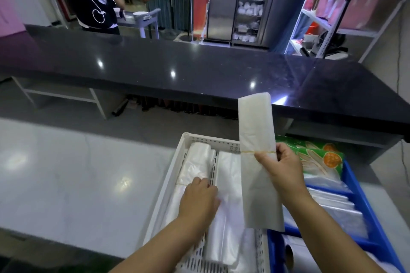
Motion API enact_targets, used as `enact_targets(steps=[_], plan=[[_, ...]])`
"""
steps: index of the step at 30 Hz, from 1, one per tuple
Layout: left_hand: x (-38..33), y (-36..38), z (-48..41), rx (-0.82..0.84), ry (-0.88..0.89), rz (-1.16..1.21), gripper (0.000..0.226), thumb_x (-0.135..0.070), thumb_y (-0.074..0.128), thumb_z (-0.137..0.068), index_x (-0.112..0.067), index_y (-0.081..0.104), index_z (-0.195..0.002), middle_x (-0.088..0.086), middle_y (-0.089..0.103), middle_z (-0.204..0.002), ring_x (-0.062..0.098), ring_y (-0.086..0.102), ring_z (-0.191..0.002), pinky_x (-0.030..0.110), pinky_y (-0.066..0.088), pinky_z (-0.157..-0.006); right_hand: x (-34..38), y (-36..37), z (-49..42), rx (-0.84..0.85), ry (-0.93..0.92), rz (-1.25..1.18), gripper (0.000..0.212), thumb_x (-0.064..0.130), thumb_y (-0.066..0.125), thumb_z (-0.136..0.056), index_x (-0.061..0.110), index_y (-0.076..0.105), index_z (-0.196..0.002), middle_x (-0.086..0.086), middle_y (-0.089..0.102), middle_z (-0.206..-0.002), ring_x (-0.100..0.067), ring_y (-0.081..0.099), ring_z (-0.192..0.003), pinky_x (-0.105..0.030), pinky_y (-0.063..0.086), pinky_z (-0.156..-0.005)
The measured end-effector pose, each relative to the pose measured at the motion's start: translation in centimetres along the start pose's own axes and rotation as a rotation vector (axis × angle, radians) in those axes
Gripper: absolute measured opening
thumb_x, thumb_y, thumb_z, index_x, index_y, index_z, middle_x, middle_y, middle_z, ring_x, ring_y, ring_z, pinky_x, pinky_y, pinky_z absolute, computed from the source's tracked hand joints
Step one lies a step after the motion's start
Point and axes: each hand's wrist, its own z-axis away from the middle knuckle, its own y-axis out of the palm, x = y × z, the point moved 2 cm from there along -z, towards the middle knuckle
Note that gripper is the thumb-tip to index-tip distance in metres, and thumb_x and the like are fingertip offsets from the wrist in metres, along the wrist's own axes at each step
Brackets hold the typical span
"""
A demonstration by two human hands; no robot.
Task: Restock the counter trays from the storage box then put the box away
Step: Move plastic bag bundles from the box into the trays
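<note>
White perforated tray (pixel 175 168), blue box (pixel 355 184), black speckled counter (pixel 177 68).

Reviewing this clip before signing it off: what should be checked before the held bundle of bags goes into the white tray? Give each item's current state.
1. Right hand grips the white rubber-banded bundle of folded plastic bags: ok.
2. Yellow rubber band wraps the bundle: ok.
3. Left hand out of the white perforated plastic tray: not ok, it rests on the clear plastic bags there.
4. Free room in the tray for the bundle: cannot tell.
5. Blue plastic storage box emptied: not ok, packs remain inside.
</note>
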Motion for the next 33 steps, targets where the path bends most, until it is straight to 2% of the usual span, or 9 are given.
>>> enact_targets(steps=[3,6,11,14,18,22,25,28,33], plan=[[-1.3,1.0,0.3,0.046,-0.108,0.021,0.050,-0.049,0.051,-0.081,-0.014,0.051,-0.117,0.004,0.050,-0.121,0.025,0.039,-0.114,0.035,0.033,-0.093,-0.1,-1.3,0.2,-0.058,0.015,-0.040,0.016,0.018,0.072,-0.080,0.026,0.059,-0.084,0.004,0.068,-0.087,-0.014,0.065,-0.076,-0.025,0.052,-0.058],[-2.3,1.8,0.3,0.051,-0.197,0.042,0.067,-0.053,0.058,-0.074,-0.010,0.044,-0.123,0.005,0.043,-0.127,0.025,0.035,-0.117,0.036,0.030,-0.098,-0.5,-2.7,0.4,-0.102,0.032,-0.049,0.014,0.021,0.072,-0.080,0.027,0.060,-0.085,0.006,0.068,-0.086,-0.011,0.066,-0.076,-0.020,0.050,-0.055],[-3.8,1.8,0.3,0.016,-0.260,0.242,0.053,-0.034,0.065,-0.070,-0.015,0.045,-0.115,0.003,0.041,-0.128,0.023,0.031,-0.122,0.032,0.028,-0.103,-1.4,-4.0,1.0,-0.138,0.040,-0.058,0.013,0.023,0.071,-0.080,0.026,0.062,-0.088,0.004,0.069,-0.088,-0.013,0.068,-0.079,-0.019,0.052,-0.055],[-4.5,1.4,0.5,0.028,-0.297,0.455,0.051,-0.029,0.064,-0.073,-0.017,0.043,-0.118,0.005,0.050,-0.120,0.022,0.041,-0.114,0.028,0.035,-0.095,-1.5,-4.3,1.2,-0.140,0.042,-0.062,0.014,0.025,0.071,-0.080,0.030,0.061,-0.089,0.005,0.069,-0.089,-0.013,0.068,-0.081,-0.023,0.054,-0.059],[-4.5,0.9,0.7,0.032,-0.372,0.760,0.040,-0.021,0.055,-0.082,-0.021,0.038,-0.118,0.005,0.061,-0.114,0.022,0.057,-0.092,0.031,0.045,-0.074,-1.6,-4.5,1.2,-0.146,0.040,-0.057,0.015,0.024,0.071,-0.080,0.030,0.061,-0.089,0.005,0.069,-0.091,-0.015,0.067,-0.083,-0.030,0.056,-0.065],[-3.6,1.1,-0.2,0.052,-0.424,0.820,0.047,-0.020,0.058,-0.078,-0.018,0.041,-0.121,-0.001,0.057,-0.109,0.022,0.061,-0.089,0.036,0.053,-0.077,-1.4,-4.2,1.1,-0.143,0.028,-0.040,0.014,0.021,0.072,-0.080,0.025,0.061,-0.088,0.003,0.069,-0.088,-0.016,0.067,-0.080,-0.024,0.054,-0.060],[-3.7,1.3,-0.4,0.119,-0.440,0.915,0.039,-0.022,0.062,-0.069,-0.016,0.053,-0.106,-0.004,0.062,-0.094,0.016,0.064,-0.074,0.033,0.054,-0.066,-1.2,-3.7,1.1,-0.143,0.015,-0.022,0.014,0.020,0.073,-0.079,0.023,0.061,-0.086,0.001,0.068,-0.086,-0.015,0.067,-0.077,-0.018,0.050,-0.055],[-4.1,1.5,-0.4,0.137,-0.407,0.991,0.016,-0.018,0.062,-0.066,-0.015,0.055,-0.080,0.002,0.062,-0.076,0.018,0.059,-0.063,0.032,0.048,-0.058,-0.9,-2.9,1.1,-0.115,0.015,0.000,0.015,0.023,0.072,-0.080,0.027,0.060,-0.087,0.006,0.068,-0.088,-0.011,0.066,-0.078,-0.016,0.049,-0.056],[-1.5,-2.6,-0.8,-0.039,-0.384,0.998,0.006,-0.008,0.058,-0.067,-0.013,0.055,-0.070,0.005,0.061,-0.066,0.019,0.056,-0.055,0.027,0.041,-0.050,0.0,-1.3,1.2,-0.072,-0.012,0.067,0.016,0.024,0.073,-0.078,0.029,0.059,-0.084,0.006,0.067,-0.085,-0.013,0.066,-0.075,-0.027,0.057,-0.060]])
